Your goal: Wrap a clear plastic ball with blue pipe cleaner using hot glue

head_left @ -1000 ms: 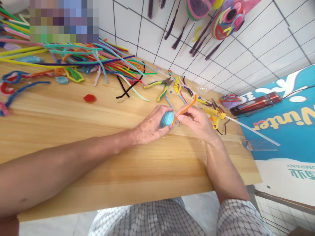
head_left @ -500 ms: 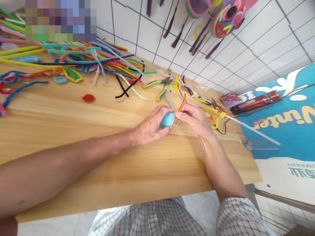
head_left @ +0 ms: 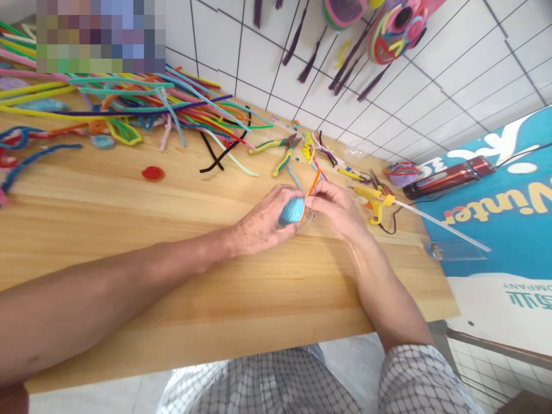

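Observation:
My left hand (head_left: 268, 221) is wrapped round a light blue, ribbed, rounded piece (head_left: 292, 212) that looks wound from pipe cleaner. An orange pipe cleaner (head_left: 314, 182) lies against the right edge of this piece, its free end pointing up and away. My right hand (head_left: 331, 206) pinches the orange pipe cleaner between thumb and fingers, close beside the blue piece. Small clear rings (head_left: 311, 215) show on the table just under the right fingers. The lower end of the orange strip curves along the blue edge. What the left fingertips do behind the piece is hidden.
Beyond my hands lie green-and-yellow pliers (head_left: 284, 150) and a large heap of coloured pipe cleaners (head_left: 142, 106). A red disc (head_left: 153, 172) sits left. A yellow glue gun (head_left: 375, 202) with a clear stick and cord is at right, near a dark red bottle (head_left: 451, 177).
The right hand has shifted slightly left, towards the blue piece. The orange pipe cleaner now lies closer along its edge. The left hand keeps its hold.

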`<action>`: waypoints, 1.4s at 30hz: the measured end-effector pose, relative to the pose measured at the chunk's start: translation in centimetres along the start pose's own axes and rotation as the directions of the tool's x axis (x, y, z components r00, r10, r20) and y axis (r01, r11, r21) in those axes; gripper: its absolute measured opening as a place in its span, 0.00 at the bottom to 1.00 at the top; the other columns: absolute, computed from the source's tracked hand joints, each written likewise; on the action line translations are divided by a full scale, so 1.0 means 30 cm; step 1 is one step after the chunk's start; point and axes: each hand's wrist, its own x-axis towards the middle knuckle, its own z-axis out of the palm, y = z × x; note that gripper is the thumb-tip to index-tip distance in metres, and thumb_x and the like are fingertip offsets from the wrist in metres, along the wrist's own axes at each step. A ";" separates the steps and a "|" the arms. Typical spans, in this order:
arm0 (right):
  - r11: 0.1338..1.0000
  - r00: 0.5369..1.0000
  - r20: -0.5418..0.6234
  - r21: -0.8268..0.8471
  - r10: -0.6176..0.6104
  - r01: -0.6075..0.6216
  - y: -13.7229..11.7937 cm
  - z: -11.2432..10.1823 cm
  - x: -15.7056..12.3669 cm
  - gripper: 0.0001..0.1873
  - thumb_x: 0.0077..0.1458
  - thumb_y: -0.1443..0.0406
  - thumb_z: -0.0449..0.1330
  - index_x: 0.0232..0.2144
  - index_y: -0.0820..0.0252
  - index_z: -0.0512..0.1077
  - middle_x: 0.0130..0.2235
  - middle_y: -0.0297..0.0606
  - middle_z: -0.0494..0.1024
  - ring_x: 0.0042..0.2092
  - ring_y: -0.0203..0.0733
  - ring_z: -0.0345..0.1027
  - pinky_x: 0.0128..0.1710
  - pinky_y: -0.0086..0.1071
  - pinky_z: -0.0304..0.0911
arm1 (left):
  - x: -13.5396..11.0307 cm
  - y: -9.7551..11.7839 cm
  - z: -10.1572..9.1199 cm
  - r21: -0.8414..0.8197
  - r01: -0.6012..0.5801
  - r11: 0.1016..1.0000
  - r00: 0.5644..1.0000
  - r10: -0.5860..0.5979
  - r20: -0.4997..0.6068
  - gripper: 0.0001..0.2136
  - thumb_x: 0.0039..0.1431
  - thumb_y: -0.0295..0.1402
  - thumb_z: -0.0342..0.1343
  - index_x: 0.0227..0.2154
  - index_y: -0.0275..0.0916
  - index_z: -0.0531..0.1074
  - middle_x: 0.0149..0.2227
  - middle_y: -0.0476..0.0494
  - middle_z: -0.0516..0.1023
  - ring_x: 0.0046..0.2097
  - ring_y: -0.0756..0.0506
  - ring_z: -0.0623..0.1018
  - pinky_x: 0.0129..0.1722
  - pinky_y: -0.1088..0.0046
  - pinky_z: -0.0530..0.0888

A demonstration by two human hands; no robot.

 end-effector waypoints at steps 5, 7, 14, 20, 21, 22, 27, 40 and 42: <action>0.998 0.999 -0.005 0.053 0.031 -0.031 -0.005 0.006 0.002 0.11 0.46 0.60 0.71 0.28 0.54 0.72 0.30 0.29 0.72 0.33 0.37 0.63 0.31 0.31 0.58 | -0.002 -0.001 0.003 -0.009 -0.020 1.000 1.000 0.020 -0.012 0.25 0.65 0.32 0.58 0.63 0.42 0.61 0.61 0.32 0.70 0.65 0.34 0.72 0.67 0.47 0.72; 0.995 0.999 0.002 0.085 0.049 -0.049 -0.009 0.008 0.001 0.11 0.45 0.61 0.70 0.30 0.54 0.74 0.34 0.31 0.75 0.36 0.38 0.66 0.34 0.32 0.61 | -0.002 0.001 0.004 -0.003 -0.038 0.999 0.999 0.038 -0.019 0.25 0.65 0.32 0.59 0.63 0.43 0.62 0.62 0.33 0.70 0.66 0.34 0.72 0.68 0.48 0.71; 0.967 0.985 0.069 0.193 0.158 -0.169 -0.024 0.013 -0.011 0.16 0.45 0.61 0.69 0.39 0.54 0.75 0.37 0.30 0.76 0.38 0.38 0.68 0.36 0.31 0.63 | -0.007 0.003 0.003 0.038 -0.141 0.989 0.990 0.142 -0.027 0.27 0.65 0.31 0.59 0.65 0.45 0.60 0.64 0.32 0.69 0.69 0.33 0.69 0.69 0.44 0.71; 0.910 0.959 0.153 0.311 0.239 -0.276 -0.027 0.024 -0.020 0.18 0.44 0.59 0.69 0.40 0.54 0.76 0.37 0.31 0.77 0.39 0.40 0.71 0.35 0.32 0.68 | -0.013 -0.009 0.009 0.028 -0.199 0.980 0.978 0.200 -0.058 0.31 0.65 0.30 0.60 0.68 0.44 0.58 0.66 0.29 0.67 0.70 0.32 0.68 0.69 0.42 0.70; 0.907 0.961 0.148 0.322 0.234 -0.270 -0.027 0.027 -0.021 0.18 0.44 0.59 0.69 0.40 0.54 0.76 0.37 0.30 0.78 0.39 0.40 0.71 0.34 0.31 0.67 | -0.012 -0.010 0.009 0.032 -0.197 0.980 0.979 0.198 -0.056 0.31 0.65 0.30 0.60 0.68 0.44 0.57 0.67 0.29 0.66 0.71 0.32 0.67 0.70 0.42 0.70; 0.909 0.965 0.136 0.327 0.224 -0.257 -0.027 0.029 -0.021 0.18 0.44 0.59 0.69 0.40 0.54 0.76 0.38 0.30 0.78 0.39 0.40 0.71 0.34 0.31 0.67 | -0.010 -0.009 0.009 0.039 -0.195 0.980 0.979 0.197 -0.055 0.31 0.66 0.31 0.60 0.69 0.44 0.56 0.68 0.29 0.66 0.71 0.32 0.67 0.70 0.41 0.69; 0.962 0.993 0.044 0.247 0.108 -0.115 -0.022 0.032 -0.027 0.22 0.47 0.58 0.69 0.45 0.53 0.74 0.41 0.31 0.78 0.43 0.40 0.72 0.40 0.33 0.68 | -0.003 -0.011 0.003 0.069 -0.173 0.983 0.980 0.179 -0.091 0.34 0.67 0.41 0.64 0.70 0.45 0.56 0.69 0.30 0.65 0.72 0.32 0.66 0.71 0.43 0.68; 0.995 0.985 0.143 0.028 -0.099 0.096 -0.013 0.026 -0.047 0.27 0.55 0.58 0.68 0.55 0.49 0.67 0.59 0.39 0.75 0.62 0.50 0.70 0.57 0.45 0.70 | 0.003 -0.020 -0.011 -0.090 0.031 0.995 0.995 -0.039 -0.089 0.29 0.68 0.41 0.64 0.67 0.46 0.61 0.67 0.33 0.69 0.68 0.35 0.72 0.67 0.48 0.72; 0.995 0.981 0.169 0.044 -0.095 0.089 -0.010 0.022 -0.047 0.26 0.57 0.57 0.68 0.55 0.48 0.67 0.59 0.39 0.75 0.62 0.50 0.70 0.57 0.45 0.71 | -0.002 -0.026 -0.008 -0.094 0.052 0.994 0.994 -0.060 -0.087 0.28 0.68 0.41 0.63 0.66 0.45 0.62 0.66 0.32 0.69 0.66 0.35 0.73 0.66 0.48 0.73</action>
